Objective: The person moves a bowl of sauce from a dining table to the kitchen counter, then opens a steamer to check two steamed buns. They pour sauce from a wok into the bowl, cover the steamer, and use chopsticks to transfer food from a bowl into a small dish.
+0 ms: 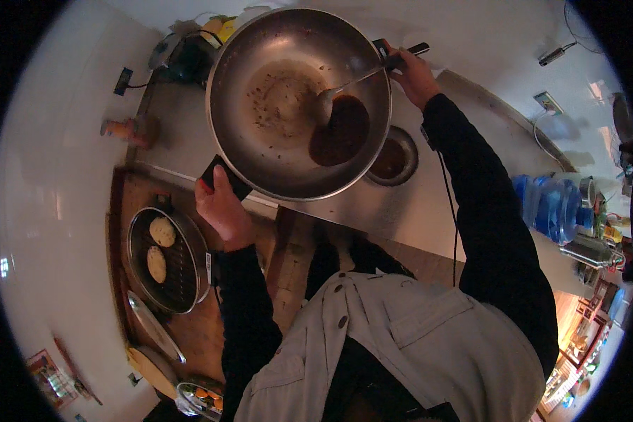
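A wide metal wok (258, 158) is held up over the pale counter. My left hand (224, 213) grips its black handle (219, 179) at the lower left. My right hand (416, 76) is closed around the smaller far handle, together with the black-tipped handle of a metal ladle or spoon (326, 103). The bowl of that utensil rests inside the wok beside a pool of dark brown liquid (343, 137). Brown residue and small bits mark the wok's middle. Partly hidden below the rim, a round metal bowl (413, 158) on the counter contains dark liquid.
On the wooden surface to the left stands a round pan (176, 295) with two pale flat cakes (159, 248). A lid (155, 327) leans near it. Blue water jugs (551, 203) are at the right. A black cable (448, 195) hangs from my right sleeve.
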A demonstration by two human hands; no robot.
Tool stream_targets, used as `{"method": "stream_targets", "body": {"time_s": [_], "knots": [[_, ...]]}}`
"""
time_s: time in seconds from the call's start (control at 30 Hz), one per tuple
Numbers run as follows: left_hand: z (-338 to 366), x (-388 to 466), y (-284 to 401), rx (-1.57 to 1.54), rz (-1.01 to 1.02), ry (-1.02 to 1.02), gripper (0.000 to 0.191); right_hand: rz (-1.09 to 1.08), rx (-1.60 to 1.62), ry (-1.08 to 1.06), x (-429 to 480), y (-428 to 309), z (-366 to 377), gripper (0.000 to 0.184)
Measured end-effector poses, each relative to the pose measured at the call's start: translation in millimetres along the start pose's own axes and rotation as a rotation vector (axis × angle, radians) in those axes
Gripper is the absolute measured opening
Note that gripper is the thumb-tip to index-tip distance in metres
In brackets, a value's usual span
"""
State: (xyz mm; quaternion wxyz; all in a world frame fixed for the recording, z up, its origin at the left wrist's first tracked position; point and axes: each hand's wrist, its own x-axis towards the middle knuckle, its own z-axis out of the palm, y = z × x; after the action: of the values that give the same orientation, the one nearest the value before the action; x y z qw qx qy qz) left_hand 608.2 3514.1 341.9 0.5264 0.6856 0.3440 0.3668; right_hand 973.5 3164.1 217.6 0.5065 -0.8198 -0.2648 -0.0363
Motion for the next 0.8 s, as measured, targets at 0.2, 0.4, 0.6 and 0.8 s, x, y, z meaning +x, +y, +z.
{"method": "stream_targets", "body": {"time_s": [0.2, 0.4, 0.6, 0.8], "knots": [[7, -12, 12, 0.007, 0.028, -0.012, 0.029, 0.025, 0.152, -0.01, -12, 5, -12, 0.041], [11, -27, 31, 0.349, 0.175, 0.031, 0.033, 0.102, 0.303, -0.031, -18, 7, -21, 0.033], [17, -41, 38, 0.297, 0.176, 0.019, 0.028, 0.329, 0.78, 0.049, -27, -3, -28, 0.03], [20, -54, 39, -0.078, 0.259, -0.089, 0.029, 0.244, 0.397, 0.006, -34, -8, -37, 0.024]]}}
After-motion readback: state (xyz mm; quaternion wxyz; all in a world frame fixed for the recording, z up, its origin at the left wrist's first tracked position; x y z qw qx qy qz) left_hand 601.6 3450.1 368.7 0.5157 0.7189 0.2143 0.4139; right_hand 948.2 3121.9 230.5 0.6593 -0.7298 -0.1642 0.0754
